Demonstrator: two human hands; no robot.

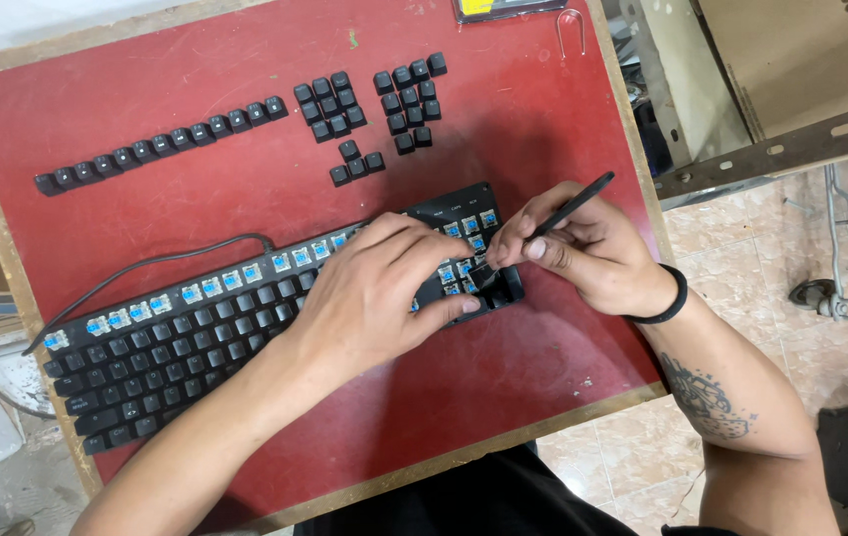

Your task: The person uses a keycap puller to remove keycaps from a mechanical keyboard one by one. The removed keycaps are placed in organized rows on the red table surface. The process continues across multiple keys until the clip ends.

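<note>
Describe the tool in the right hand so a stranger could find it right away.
Start at the red table and find the black keyboard lying across it. At its right end the right hand pinches a thin black stick, tip down among blue switches; unlike the squat keycaps, it is long and slanted.

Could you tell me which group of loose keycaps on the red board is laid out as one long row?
The far-left group: one long slanting line; the others sit in blocks.
</note>
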